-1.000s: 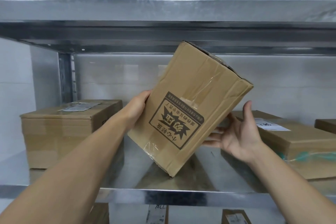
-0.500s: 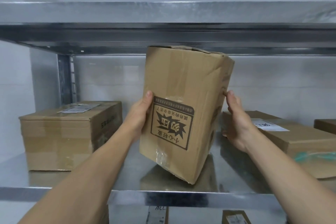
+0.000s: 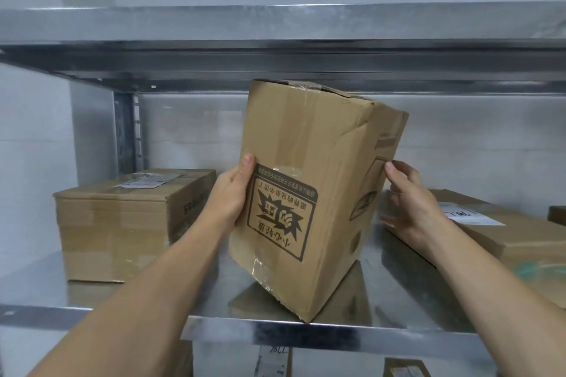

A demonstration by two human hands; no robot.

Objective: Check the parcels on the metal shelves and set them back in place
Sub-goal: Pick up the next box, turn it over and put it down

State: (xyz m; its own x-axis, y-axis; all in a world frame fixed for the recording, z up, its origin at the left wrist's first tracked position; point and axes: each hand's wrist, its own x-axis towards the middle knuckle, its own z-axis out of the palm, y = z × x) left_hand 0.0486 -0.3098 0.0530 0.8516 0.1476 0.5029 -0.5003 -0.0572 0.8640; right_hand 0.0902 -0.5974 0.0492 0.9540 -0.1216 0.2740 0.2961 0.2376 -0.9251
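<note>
Head view — your left hand (image 3: 232, 196) and right hand (image 3: 412, 205) grip a tilted box (image 3: 306, 156) over the shelf (image 3: 352, 334); checking looks underway — next, set it flat.

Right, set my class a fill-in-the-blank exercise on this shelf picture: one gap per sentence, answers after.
1. The left hand and right hand hold a box made of ____.
2. Its black print is upside ____.
3. Its lowest corner is near the shelf's ____ edge.
Answers: cardboard; down; front.
</note>
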